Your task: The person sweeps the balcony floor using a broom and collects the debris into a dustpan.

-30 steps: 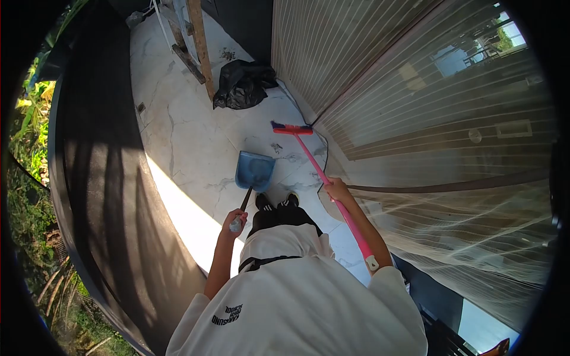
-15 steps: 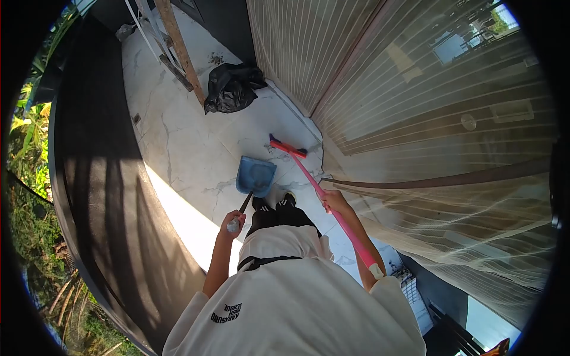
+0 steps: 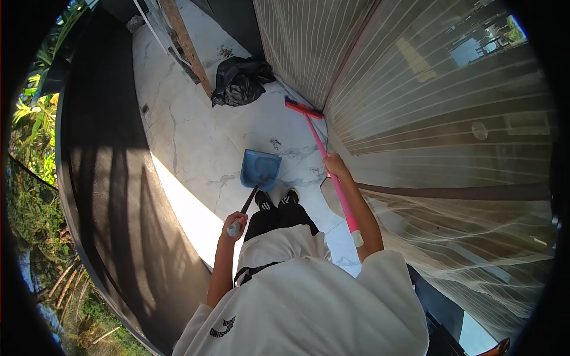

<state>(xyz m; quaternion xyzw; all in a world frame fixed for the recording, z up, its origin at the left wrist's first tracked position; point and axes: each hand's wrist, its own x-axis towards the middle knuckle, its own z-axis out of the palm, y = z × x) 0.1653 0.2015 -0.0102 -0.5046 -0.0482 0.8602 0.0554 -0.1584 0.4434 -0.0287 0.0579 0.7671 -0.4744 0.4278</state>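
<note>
My left hand [image 3: 236, 224] is closed round the dark handle of a blue dustpan [image 3: 261, 170], which rests on the marbled floor in front of my shoes. In my right hand [image 3: 336, 165] is the pink handle of a broom [image 3: 314, 132]. The broom's red head [image 3: 304, 109] lies on the floor beside the curtained wall, beyond the dustpan and to its right. A small pile of dark debris [image 3: 275, 143] sits on the tiles between the dustpan and the broom head.
A black plastic bag [image 3: 240, 82] lies farther ahead, with a wooden-legged ladder [image 3: 186, 50] to its left. More debris [image 3: 225, 51] is scattered behind the bag. Sheer striped curtains [image 3: 427, 118] line the right side. A dark curved low wall [image 3: 107, 148] bounds the left.
My right hand has pushed the broom forward, so its head has moved away toward the curtain corner and uncovered the debris pile. The dustpan stays nearly in place.
</note>
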